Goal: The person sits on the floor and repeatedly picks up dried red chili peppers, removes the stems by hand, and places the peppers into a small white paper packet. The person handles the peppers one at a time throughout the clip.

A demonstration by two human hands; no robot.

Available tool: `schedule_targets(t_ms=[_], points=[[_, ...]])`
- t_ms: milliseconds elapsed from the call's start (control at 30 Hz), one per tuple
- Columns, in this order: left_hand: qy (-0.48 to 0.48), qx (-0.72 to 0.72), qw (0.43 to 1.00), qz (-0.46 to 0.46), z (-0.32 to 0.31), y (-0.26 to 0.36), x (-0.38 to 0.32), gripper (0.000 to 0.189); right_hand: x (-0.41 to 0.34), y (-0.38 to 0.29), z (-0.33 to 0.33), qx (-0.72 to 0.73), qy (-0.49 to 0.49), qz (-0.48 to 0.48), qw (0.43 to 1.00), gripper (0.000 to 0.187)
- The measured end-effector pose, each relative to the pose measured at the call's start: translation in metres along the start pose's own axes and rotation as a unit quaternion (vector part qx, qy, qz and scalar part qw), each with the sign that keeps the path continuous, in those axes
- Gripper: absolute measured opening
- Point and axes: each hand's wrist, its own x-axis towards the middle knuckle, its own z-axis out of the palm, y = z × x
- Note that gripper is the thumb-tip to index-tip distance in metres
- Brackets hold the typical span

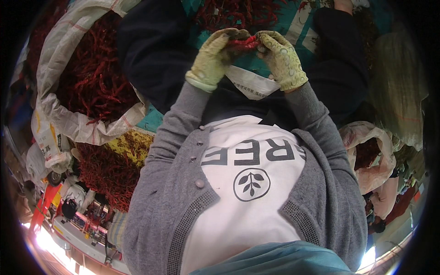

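Observation:
My left hand [213,55], in a soiled yellow work glove, holds a few dried red chili peppers [244,43] before my lap. My right hand [281,58], in a patterned yellow glove, pinches them at their other end. The fingertips nearly meet, so part of the chilies is hidden. Just beyond my hands lies a heap of dried red chilies [239,13] on a teal sheet [292,7]. Under my wrists, a white printed piece of sacking [252,84] lies across my lap.
To my left a woven white sack [51,82] stands with its mouth rolled down, full of dried chilies [99,75]. Behind it is another chili pile [106,172]. At right are a smaller pale sack [385,161] and a tall translucent sack [395,86]. A person's hand [343,5] shows at the top.

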Motion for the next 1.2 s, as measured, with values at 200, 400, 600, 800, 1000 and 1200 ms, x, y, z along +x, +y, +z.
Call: schedule_targets(t_ms=[200,400,600,800,1000,1200], points=[[-0.028,0.205,0.972,-0.116,-0.032,0.033,0.007,0.031,-0.008,-0.024,0.007,-0.305,-0.017,0.016,0.952,0.016],[-0.072,0.281,0.944,-0.156,0.007,0.011,0.009,0.028,-0.016,-0.014,0.024,-0.390,0.020,-0.080,0.917,0.013],[-0.009,0.064,0.984,-0.168,0.018,-0.006,-0.004,0.021,-0.015,0.000,0.023,-0.413,0.025,-0.174,0.893,0.011],[-0.052,0.211,0.972,-0.086,0.012,-0.004,-0.003,0.016,-0.016,-0.009,0.024,-0.112,0.024,0.023,0.993,0.014],[-0.126,0.186,0.972,-0.067,0.001,-0.004,-0.003,0.018,-0.013,0.015,-0.005,0.118,-0.004,0.112,0.987,0.017],[-0.137,0.145,0.975,-0.103,0.001,-0.002,-0.003,0.016,-0.015,0.015,-0.007,-0.348,-0.046,-0.121,0.929,0.015]])
